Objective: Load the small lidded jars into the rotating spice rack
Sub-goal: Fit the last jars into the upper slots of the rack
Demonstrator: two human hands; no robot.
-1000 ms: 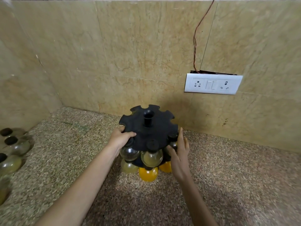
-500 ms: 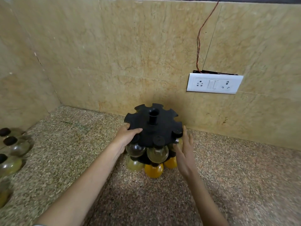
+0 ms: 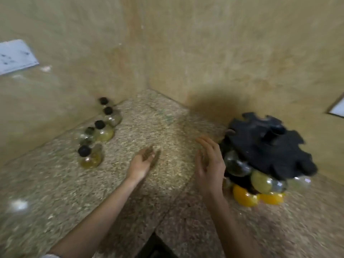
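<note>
The black rotating spice rack (image 3: 268, 146) stands at the right on the speckled counter, with several round jars hanging under its notched top and orange jars (image 3: 243, 196) on its lower tier. Several loose black-lidded jars (image 3: 90, 155) sit in a row along the left wall. My left hand (image 3: 142, 162) hovers open over the counter between the rack and the loose jars, holding nothing. My right hand (image 3: 210, 162) is open just left of the rack, fingers spread, close to a hanging jar. The frame is motion-blurred.
Tiled walls meet in a corner (image 3: 149, 86) behind the counter. A white switch plate (image 3: 15, 55) is on the left wall and another (image 3: 337, 108) at the right edge. A dark gap (image 3: 154, 246) shows at the counter's near edge.
The view has swung left, bringing the loose jars into sight. Both hands have let go of the rack; the left hand has moved left over the counter.
</note>
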